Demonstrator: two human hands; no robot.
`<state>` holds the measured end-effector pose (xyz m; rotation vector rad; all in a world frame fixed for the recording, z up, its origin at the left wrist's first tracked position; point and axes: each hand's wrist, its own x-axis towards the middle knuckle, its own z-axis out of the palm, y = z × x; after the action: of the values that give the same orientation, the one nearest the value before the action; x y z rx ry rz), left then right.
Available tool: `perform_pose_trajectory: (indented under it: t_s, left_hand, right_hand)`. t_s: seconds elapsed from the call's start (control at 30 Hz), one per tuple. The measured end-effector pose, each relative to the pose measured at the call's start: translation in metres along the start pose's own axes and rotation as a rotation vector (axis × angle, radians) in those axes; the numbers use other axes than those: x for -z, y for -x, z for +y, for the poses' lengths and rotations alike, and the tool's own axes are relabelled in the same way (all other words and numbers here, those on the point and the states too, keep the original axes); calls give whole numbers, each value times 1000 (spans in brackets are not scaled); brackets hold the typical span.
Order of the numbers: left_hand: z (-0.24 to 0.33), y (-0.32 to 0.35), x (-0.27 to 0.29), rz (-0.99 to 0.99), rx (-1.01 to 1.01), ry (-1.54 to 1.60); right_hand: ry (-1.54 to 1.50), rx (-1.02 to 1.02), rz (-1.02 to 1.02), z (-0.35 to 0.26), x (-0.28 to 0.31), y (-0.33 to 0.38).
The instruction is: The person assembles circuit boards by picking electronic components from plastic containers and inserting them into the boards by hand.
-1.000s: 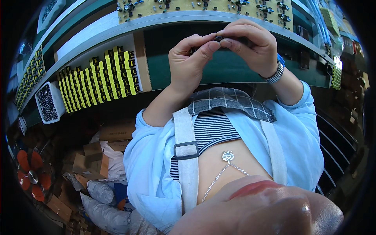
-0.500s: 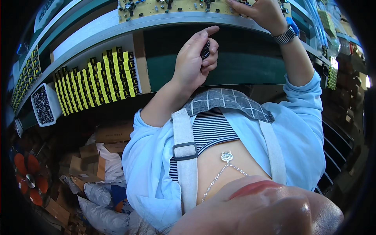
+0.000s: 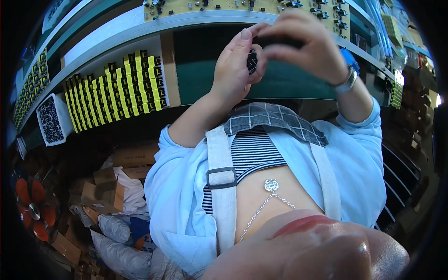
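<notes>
Both hands are raised together at the far edge of the workbench (image 3: 116, 35), fingertips meeting over one small dark component (image 3: 252, 60). Left hand (image 3: 235, 70): fingers curled, thumb and forefinger pinching the component from the left side. Right hand (image 3: 303, 49): fingers bent down over the top of the same part, touching it from the right; whether it bears the grip or only steadies cannot be told. A wristwatch (image 3: 347, 81) with a metal band sits on the right wrist.

Largest to smallest, surroundings:
- Workbench: long curved grey edge with a green surface, running from far left to far right.
- Circuit board (image 3: 233, 5): yellowish, populated with small parts, lying on the bench just beyond the hands.
- Block of yellow-and-black components (image 3: 116, 88): many rows, standing upright, left of the hands on the bench front.
- Cardboard boxes (image 3: 107, 182) and white sacks (image 3: 116, 233): piled on the floor, near left.
- White tray (image 3: 51, 119): holds small dark parts, left of the yellow rows.
- Orange fan (image 3: 32, 207): near left edge, on the floor.
- Second yellow component group (image 3: 396, 91): small, far right.

The component is held in the air between both hands, above the bench edge, near the circuit board but apart from it.
</notes>
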<state>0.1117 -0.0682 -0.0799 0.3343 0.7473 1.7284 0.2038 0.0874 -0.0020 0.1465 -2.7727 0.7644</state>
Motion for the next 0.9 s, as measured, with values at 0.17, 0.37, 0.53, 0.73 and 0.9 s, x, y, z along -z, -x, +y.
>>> perform_pose_trajectory:
  t_s: [0.17, 0.37, 0.53, 0.73, 0.9]
  left_hand:
    - [-5, -1, -1, -4, 11, -26]
    - [-9, -2, -11, 48, 12, -69]
    - [-11, -3, -2, -20, -9, -20]
    - [-19, 0, 4, 39, -284, -101]
    - [-22, 1, 10, 73, -371, -20]
  right_hand:
    - [-578, -338, -46, -6, -22, 17]
    - [-241, -179, -3, -5, -28, 22]
    - [-878, -507, -10, 1, -30, 28]
    - [-1003, -762, -104, 12, -21, 32]
    - [-1199, -807, -48, 1, -25, 30]
